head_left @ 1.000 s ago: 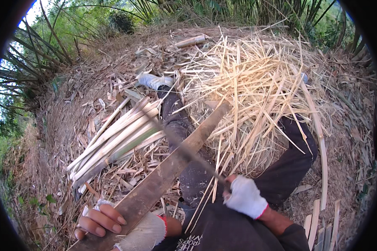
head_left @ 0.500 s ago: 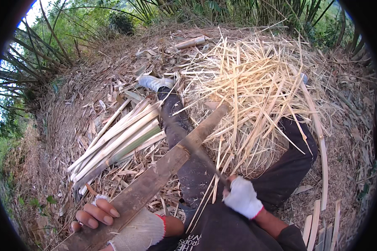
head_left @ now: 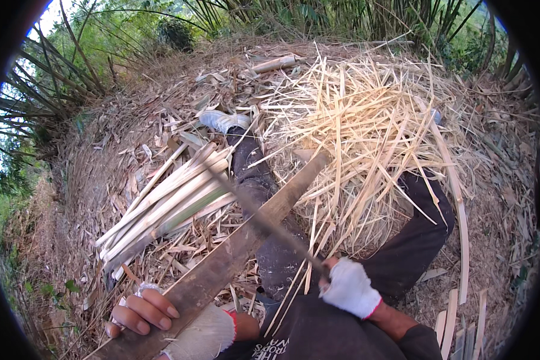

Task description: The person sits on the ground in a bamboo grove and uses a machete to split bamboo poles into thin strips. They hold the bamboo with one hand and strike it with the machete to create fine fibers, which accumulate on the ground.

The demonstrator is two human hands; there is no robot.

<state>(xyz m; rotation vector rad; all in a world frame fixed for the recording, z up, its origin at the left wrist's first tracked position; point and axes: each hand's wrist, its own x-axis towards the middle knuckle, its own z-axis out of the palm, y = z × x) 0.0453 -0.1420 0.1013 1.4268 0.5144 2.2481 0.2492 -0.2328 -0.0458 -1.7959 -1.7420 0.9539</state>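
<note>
A long, flat brown plank-like piece slants from the lower left up to the edge of the straw-coloured pile; whether it is wood or rusty metal I cannot tell. My left hand, in a white fingerless glove, is closed around its near end, fingers over the edge. My right hand, gloved likewise, grips the near end of a thin, dark blade-like bar. The bar is motion-blurred and crosses over the plank, pointing to the far left; contact between the two is unclear.
Split bamboo strips lie bundled left of my outstretched leg. A big heap of thin pale shavings covers the ground between and beyond my legs. More strips lie at the lower right. Bamboo stalks stand behind.
The dark bar in my right hand has swung so its far end now reaches further to the left, over the bundle. The plank has shifted only slightly.
</note>
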